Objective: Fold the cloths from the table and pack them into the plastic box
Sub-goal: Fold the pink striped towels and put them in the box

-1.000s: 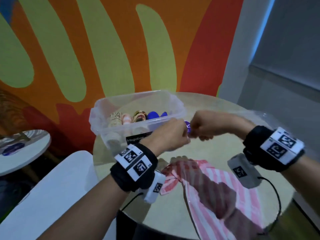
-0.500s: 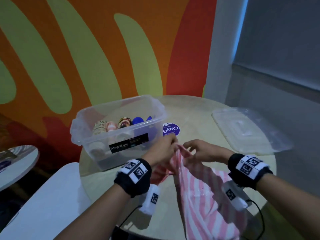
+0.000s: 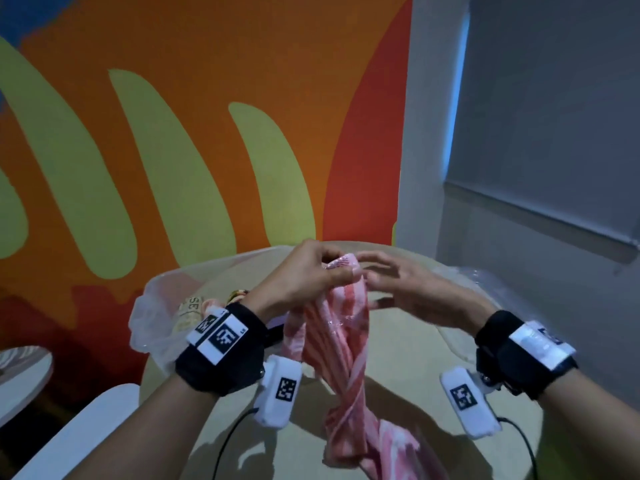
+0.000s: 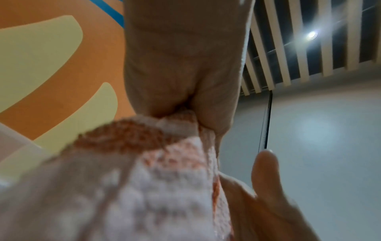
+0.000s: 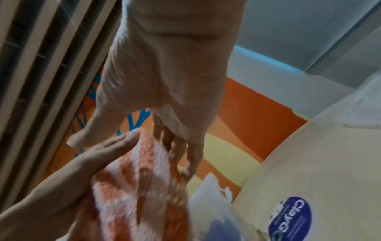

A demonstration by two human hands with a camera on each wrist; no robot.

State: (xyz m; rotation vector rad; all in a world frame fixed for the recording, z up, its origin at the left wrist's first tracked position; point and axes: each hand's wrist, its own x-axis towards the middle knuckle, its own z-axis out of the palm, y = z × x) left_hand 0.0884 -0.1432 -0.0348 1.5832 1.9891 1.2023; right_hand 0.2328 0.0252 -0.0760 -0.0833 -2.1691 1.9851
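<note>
A pink-and-white striped cloth point(image 3: 341, 341) hangs twisted above the round beige table point(image 3: 408, 344). Its lower end trails toward the table's near edge. My left hand point(image 3: 337, 271) pinches the cloth's top edge, and the left wrist view shows the cloth point(image 4: 144, 179) bunched in that grip. My right hand point(image 3: 374, 275) is just right of the pinch with fingers fairly straight, brushing the cloth's edge. In the right wrist view its fingers point(image 5: 185, 156) lie behind the cloth point(image 5: 140, 187), thumb apart. The clear plastic box point(image 3: 152, 323) stands at the left, half hidden by my left wrist.
Bottles or jars show inside the box. A clear lid point(image 3: 464, 271) lies at the table's far right. A round blue ClayGo item point(image 5: 288, 218) sits on the table beside the box. A white chair point(image 3: 86, 427) stands at the near left, and a painted wall is close behind the table.
Both hands have risen from table level near the box, lifting the striped cloth so it hangs twisted. The right hand's fingers have loosened and straightened.
</note>
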